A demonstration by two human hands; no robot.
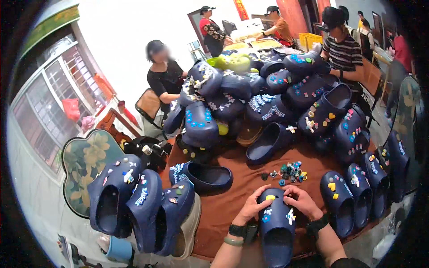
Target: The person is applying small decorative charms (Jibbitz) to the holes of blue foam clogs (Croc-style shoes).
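1. I count two bare hands, left hand (255,206) and right hand (304,203), both clamped on the toe of one navy-blue foam clog (276,228).
2. Toe points away from my camera; long axis front to back.
3. Clog held over near edge of reddish-brown cloth (219,216); small multicoloured charms (292,172) heaped beyond, uncountable.
4. Room: white-framed window (57,78), left; at least four other people (164,80).

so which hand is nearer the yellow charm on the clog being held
Left. The left hand has its thumb right by the yellow charm; the right hand is farther off, its fingers at the right side of the navy clog.
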